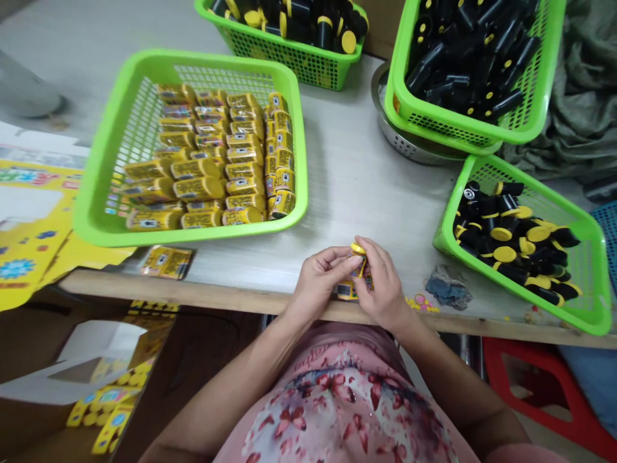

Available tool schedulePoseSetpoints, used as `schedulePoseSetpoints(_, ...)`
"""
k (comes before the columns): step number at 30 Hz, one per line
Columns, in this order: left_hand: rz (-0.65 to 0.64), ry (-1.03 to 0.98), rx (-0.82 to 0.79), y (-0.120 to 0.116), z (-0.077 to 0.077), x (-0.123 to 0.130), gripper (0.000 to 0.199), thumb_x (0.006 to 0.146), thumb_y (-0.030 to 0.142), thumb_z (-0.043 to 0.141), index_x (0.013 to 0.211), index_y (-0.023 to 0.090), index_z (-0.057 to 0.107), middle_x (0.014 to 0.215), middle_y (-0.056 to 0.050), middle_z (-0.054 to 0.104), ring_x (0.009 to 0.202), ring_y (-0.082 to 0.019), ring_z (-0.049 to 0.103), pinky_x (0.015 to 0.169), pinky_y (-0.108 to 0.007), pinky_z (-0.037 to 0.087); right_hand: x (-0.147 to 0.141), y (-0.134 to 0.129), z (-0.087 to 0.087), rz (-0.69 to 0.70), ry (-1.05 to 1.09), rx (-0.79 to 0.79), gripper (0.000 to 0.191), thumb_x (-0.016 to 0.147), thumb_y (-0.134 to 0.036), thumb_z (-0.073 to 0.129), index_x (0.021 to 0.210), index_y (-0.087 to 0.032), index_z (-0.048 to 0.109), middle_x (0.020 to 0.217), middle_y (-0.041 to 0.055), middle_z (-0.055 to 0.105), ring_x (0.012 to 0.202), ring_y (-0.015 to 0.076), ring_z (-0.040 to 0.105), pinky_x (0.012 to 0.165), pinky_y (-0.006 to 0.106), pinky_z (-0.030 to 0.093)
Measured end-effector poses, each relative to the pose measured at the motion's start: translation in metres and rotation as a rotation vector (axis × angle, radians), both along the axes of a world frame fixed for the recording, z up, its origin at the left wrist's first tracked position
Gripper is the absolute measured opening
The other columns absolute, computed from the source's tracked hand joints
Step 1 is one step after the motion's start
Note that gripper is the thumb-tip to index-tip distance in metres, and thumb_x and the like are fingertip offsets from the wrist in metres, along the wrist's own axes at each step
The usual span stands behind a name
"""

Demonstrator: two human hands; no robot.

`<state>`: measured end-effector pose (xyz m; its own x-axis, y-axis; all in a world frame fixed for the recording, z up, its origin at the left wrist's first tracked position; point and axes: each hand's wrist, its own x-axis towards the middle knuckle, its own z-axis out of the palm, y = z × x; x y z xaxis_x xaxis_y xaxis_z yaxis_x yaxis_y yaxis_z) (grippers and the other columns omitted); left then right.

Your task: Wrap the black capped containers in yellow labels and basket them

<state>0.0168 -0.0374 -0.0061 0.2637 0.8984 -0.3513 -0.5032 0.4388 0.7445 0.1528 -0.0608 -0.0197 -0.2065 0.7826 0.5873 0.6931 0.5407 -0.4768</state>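
Note:
Near the table's front edge, my left hand (321, 278) and my right hand (383, 283) meet around a small yellow-capped bottle (357, 249), fingers closed on it from both sides. Yellow printed wrapping (346, 290) shows beneath the fingers. To the left, a large green basket (193, 239) holds rows of yellow wrapped bottles (245, 168). A flat stack of yellow wrappers (166, 262) lies in front of that basket. At the right, a smaller green basket (535, 302) contains black bottles with yellow caps (504, 254).
Two more green baskets (289, 58) (475, 132) of black bottles stand at the back, one over a metal colander (409, 146). A grey lump (448, 287) and small yellow and pink bits (421, 302) lie right of my hands. A red stool (530, 379) is below.

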Motion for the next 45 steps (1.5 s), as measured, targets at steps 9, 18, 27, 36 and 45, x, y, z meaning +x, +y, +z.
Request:
schedulePoseSetpoints(9, 0.004, 0.022, -0.045, 0.003, 0.006, 0.003, 0.035, 0.056, 0.039, 0.093, 0.078, 0.016, 0.078, 0.07, -0.001, 0.075, 0.06, -0.011, 0.064, 0.064, -0.021, 0.052, -0.011, 0.0, -0.005, -0.115, -0.043, -0.083, 0.063, 0.097, -0.012, 0.034, 0.157, -0.019, 0.019, 0.143, 0.017, 0.052, 0.133, 0.0257, 0.052, 0.109, 0.048, 0.051)
schedulePoseSetpoints(18, 0.036, -0.018, -0.081, 0.004, 0.006, 0.001, 0.031, 0.057, 0.032, 0.092, 0.078, 0.016, 0.076, 0.07, 0.0, 0.074, 0.06, -0.012, 0.064, 0.066, -0.023, 0.052, -0.002, 0.002, 0.005, 0.037, 0.089, -0.168, 0.064, 0.093, -0.017, 0.051, 0.153, -0.022, 0.031, 0.143, 0.016, 0.053, 0.135, 0.0257, 0.051, 0.112, 0.049, 0.048)
schedulePoseSetpoints(27, -0.026, -0.006, -0.051, 0.002, 0.005, -0.001, 0.041, 0.049, 0.02, 0.095, 0.085, 0.018, 0.076, 0.079, 0.001, 0.077, 0.071, -0.012, 0.068, 0.074, -0.023, 0.054, 0.015, 0.007, 0.017, 0.045, 0.664, -0.507, 0.018, 0.096, -0.03, 0.057, 0.106, -0.023, 0.071, 0.11, 0.0043, 0.076, 0.105, 0.0178, 0.071, 0.095, 0.034, 0.057)
schedulePoseSetpoints(36, -0.005, -0.001, -0.062, 0.003, 0.007, -0.001, 0.032, 0.053, 0.026, 0.094, 0.079, 0.018, 0.078, 0.074, 0.001, 0.076, 0.065, -0.011, 0.066, 0.07, -0.022, 0.053, 0.012, 0.008, 0.014, 0.043, 0.646, -0.449, 0.016, 0.098, -0.027, 0.054, 0.103, -0.023, 0.068, 0.106, 0.0041, 0.077, 0.102, 0.0168, 0.072, 0.091, 0.032, 0.059)
schedulePoseSetpoints(45, 0.072, 0.011, -0.061, 0.005, 0.006, -0.001, 0.033, 0.056, 0.027, 0.092, 0.084, 0.018, 0.077, 0.081, -0.001, 0.077, 0.072, -0.013, 0.068, 0.075, -0.024, 0.053, 0.008, 0.002, 0.013, 0.061, 0.151, -0.187, 0.065, 0.087, -0.034, 0.069, 0.145, -0.022, 0.041, 0.142, 0.016, 0.055, 0.135, 0.0298, 0.051, 0.11, 0.053, 0.048)
